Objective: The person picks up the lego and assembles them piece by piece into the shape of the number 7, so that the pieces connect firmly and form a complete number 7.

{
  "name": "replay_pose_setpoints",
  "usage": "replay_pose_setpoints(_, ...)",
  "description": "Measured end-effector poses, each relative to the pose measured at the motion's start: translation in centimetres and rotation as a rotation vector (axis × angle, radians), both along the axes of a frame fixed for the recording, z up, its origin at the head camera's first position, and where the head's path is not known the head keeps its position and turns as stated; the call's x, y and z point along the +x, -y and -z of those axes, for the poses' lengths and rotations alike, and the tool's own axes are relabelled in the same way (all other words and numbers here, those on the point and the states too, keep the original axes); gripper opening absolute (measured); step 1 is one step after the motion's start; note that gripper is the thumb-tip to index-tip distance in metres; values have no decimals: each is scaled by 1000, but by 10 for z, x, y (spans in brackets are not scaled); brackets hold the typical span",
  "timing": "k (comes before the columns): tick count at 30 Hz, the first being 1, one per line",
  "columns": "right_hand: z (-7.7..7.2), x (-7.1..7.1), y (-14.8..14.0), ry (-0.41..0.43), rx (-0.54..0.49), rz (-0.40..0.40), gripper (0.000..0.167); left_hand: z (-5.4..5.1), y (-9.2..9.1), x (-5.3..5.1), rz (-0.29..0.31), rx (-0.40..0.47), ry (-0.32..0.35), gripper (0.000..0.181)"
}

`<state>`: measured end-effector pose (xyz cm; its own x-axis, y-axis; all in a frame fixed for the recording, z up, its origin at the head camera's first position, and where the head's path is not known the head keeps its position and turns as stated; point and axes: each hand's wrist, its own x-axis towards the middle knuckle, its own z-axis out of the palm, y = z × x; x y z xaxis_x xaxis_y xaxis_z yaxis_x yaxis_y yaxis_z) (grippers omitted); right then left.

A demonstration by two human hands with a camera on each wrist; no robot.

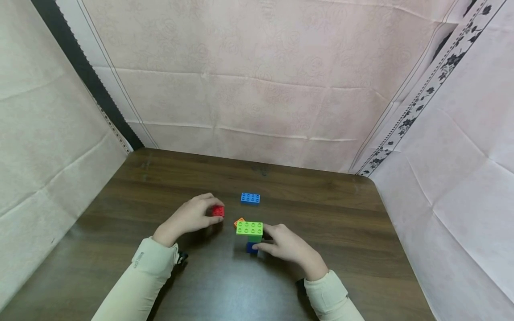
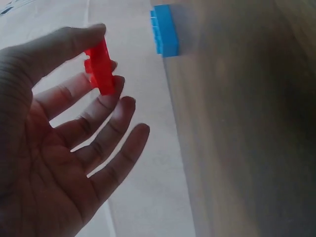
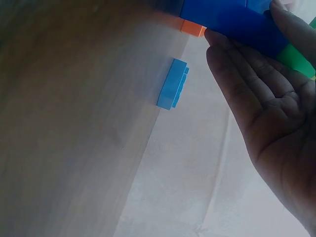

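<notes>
My left hand (image 1: 192, 216) pinches a small red brick (image 1: 218, 211) between thumb and fingertips; the left wrist view shows the red brick (image 2: 101, 68) at the tips, the other fingers loosely bent. My right hand (image 1: 287, 244) holds a stack from its right side, thumb at the front. On top of the stack is a lime-green brick (image 1: 250, 228), under it a darker green one (image 1: 254, 239), and lower a dark blue brick (image 1: 251, 248). In the right wrist view the dark blue part (image 3: 232, 22) lies across the fingers of the hand (image 3: 276, 108).
A light blue brick (image 1: 250, 198) lies behind the stack on the brown wooden table (image 1: 192, 174). An orange brick (image 1: 239, 221) shows partly behind the lime-green one. Pale cloth (image 1: 257, 89) hangs behind the table and at both sides.
</notes>
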<state>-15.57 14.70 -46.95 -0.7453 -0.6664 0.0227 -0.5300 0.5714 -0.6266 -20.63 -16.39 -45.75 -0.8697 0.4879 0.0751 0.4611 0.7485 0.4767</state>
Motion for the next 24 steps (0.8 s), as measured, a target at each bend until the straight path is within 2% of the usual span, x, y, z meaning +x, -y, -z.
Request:
replay_pose_setpoints(7, -1, -1, 1, 10, -7, 0, 43, -15, -6, 12, 140, 188, 26, 30)
replay_pose_setpoints(9, -1, -2, 1, 14, -14, -2, 43, -20, -9, 16, 159, 216, 40, 31)
replay_pose_setpoints(17, -1, -4, 1, 19, -22, 1, 44, -30, -14, 23, 201, 219, 17, 34)
replay_pose_setpoints(24, 0, -4, 1, 20, -25, 4, 42, -37, -17, 30, 249, 264, 32, 33)
